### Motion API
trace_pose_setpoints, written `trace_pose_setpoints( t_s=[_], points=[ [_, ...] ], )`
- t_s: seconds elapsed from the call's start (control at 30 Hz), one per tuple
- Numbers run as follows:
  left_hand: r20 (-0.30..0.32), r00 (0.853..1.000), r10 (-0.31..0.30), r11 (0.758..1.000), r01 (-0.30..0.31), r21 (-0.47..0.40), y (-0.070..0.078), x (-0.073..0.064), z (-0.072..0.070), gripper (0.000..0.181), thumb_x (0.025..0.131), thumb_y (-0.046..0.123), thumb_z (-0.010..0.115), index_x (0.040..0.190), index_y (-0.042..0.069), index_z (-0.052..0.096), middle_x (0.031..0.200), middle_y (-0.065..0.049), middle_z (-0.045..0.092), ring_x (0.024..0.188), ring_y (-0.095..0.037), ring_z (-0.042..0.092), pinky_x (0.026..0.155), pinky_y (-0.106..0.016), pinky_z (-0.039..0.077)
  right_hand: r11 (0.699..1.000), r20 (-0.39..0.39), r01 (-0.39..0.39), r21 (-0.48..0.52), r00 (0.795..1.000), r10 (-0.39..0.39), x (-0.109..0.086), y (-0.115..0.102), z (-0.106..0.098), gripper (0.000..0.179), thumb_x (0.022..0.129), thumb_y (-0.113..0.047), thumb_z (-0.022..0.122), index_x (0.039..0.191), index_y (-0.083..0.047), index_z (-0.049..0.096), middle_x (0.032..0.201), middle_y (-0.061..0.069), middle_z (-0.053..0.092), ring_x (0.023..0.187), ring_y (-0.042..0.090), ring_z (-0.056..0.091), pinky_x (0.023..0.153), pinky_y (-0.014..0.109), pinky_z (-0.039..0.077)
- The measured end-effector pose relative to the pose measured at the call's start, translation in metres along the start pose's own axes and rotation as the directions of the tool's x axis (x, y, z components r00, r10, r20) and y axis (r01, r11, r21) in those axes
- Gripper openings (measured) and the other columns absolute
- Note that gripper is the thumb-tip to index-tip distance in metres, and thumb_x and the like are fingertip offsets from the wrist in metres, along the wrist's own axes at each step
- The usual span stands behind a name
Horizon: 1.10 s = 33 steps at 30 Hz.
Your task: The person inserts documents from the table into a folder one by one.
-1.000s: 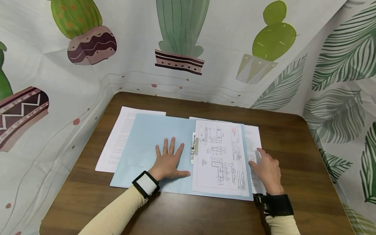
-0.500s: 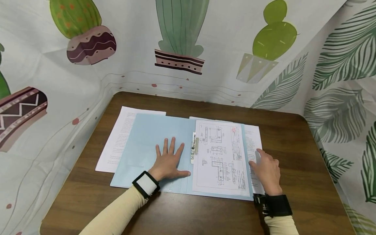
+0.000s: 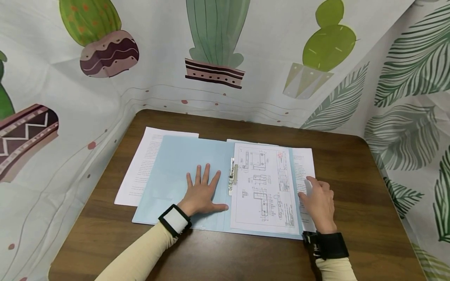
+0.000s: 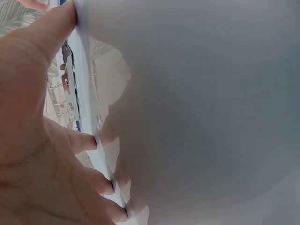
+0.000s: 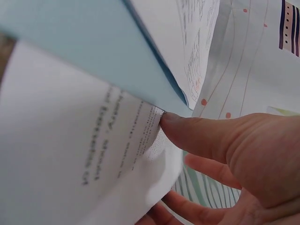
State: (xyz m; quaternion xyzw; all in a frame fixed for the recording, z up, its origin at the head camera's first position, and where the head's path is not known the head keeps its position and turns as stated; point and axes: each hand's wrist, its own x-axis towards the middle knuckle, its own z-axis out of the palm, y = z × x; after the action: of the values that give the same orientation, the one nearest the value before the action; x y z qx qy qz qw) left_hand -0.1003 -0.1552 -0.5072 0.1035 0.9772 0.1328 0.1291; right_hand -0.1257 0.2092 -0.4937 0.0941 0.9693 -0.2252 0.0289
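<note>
A light-blue file folder [image 3: 175, 168] lies spread open on the table, with a metal clip [image 3: 231, 177] near its spine. A printed technical drawing [image 3: 267, 220] lies on its right side. My left hand [image 3: 201, 195] rests on the folder's left side, fingers spread and straight; the left wrist view shows its fingertips on the glossy surface. At the folder's right edge my right hand [image 3: 320, 201] pinches a sheet of printed text [image 5: 70, 140], thumb on top and fingers under its edge. Much of that sheet is hidden under the folder.
Another sheet of printed text [image 3: 130, 187] juts out from beneath the folder's left side. White paper edges [image 3: 230, 141] show behind its top. A brown wooden table [image 3: 218, 253] carries everything, and a cloth printed with cacti and leaves [image 3: 158, 47] hangs behind it.
The far corner of the text sheet on the right has shifted slightly outward and up. My right hand has moved only a little; the left hand and folder stay put.
</note>
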Motion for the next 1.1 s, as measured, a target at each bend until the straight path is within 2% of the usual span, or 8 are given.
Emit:
trace_pose_setpoints(
  t_s=[0.23,0.37,0.5,0.6,0.9,1.1],
  points=[
    [-0.003,1.0,0.003,1.0,-0.003,-0.002,0.0,0.0,0.001,0.121,0.072,0.077,0.075,0.163,0.013,0.029,0.169,-0.026,0.004,0.152,-0.054,-0.004,0.111,-0.08,0.002,0.998,-0.021,-0.016,0.067,1.0,0.017,0.001,0.002,-0.001,0.079,0.089,-0.007,0.079,0.156,-0.005,0.038,0.136,0.037,0.037,0.112,0.052,0.046,0.078,0.06,0.045],
    [-0.009,1.0,0.006,1.0,-0.006,-0.004,0.001,0.0,0.0,0.121,0.072,0.077,0.075,0.163,0.012,0.03,0.169,-0.026,0.004,0.152,-0.054,-0.003,0.11,-0.08,0.003,0.993,-0.031,-0.024,0.119,0.999,0.028,0.002,0.005,-0.006,0.079,0.093,-0.008,0.074,0.159,-0.004,0.031,0.137,0.039,0.046,0.109,0.053,0.054,0.082,0.062,0.047],
    [-0.012,1.0,0.007,1.0,-0.007,0.002,0.001,0.0,0.0,0.12,0.072,0.077,0.075,0.163,0.012,0.03,0.169,-0.026,0.005,0.152,-0.054,-0.003,0.11,-0.08,0.003,0.982,-0.038,-0.055,0.179,0.997,0.062,0.004,0.009,-0.012,0.072,0.097,-0.01,0.068,0.158,0.0,0.031,0.126,0.037,0.06,0.102,0.05,0.064,0.08,0.061,0.049],
    [-0.007,1.0,0.006,1.0,-0.006,0.004,0.001,-0.001,-0.001,0.12,0.072,0.078,0.075,0.163,0.012,0.03,0.169,-0.026,0.005,0.152,-0.054,-0.003,0.11,-0.08,0.003,0.977,-0.034,-0.086,0.193,0.995,0.094,0.005,0.012,-0.016,0.067,0.099,-0.014,0.066,0.156,0.003,0.035,0.115,0.036,0.065,0.095,0.048,0.065,0.076,0.056,0.048],
    [0.004,1.0,0.003,1.0,-0.003,-0.001,0.001,-0.001,-0.003,0.12,0.073,0.077,0.075,0.163,0.012,0.029,0.169,-0.026,0.004,0.152,-0.054,-0.004,0.111,-0.08,0.002,0.971,-0.02,-0.144,0.19,0.988,0.15,0.009,0.018,-0.019,0.042,0.099,-0.017,0.067,0.132,0.008,0.063,0.108,0.032,0.069,0.093,0.044,0.064,0.065,0.042,0.044],
    [0.006,1.0,0.002,1.0,-0.002,-0.003,0.002,-0.002,-0.004,0.12,0.073,0.077,0.075,0.163,0.012,0.029,0.169,-0.026,0.004,0.153,-0.053,-0.004,0.111,-0.08,0.002,0.972,-0.017,-0.153,0.18,0.987,0.158,0.01,0.02,-0.018,0.035,0.099,-0.018,0.068,0.123,0.008,0.068,0.104,0.029,0.07,0.092,0.043,0.062,0.065,0.041,0.041]
  ],
)
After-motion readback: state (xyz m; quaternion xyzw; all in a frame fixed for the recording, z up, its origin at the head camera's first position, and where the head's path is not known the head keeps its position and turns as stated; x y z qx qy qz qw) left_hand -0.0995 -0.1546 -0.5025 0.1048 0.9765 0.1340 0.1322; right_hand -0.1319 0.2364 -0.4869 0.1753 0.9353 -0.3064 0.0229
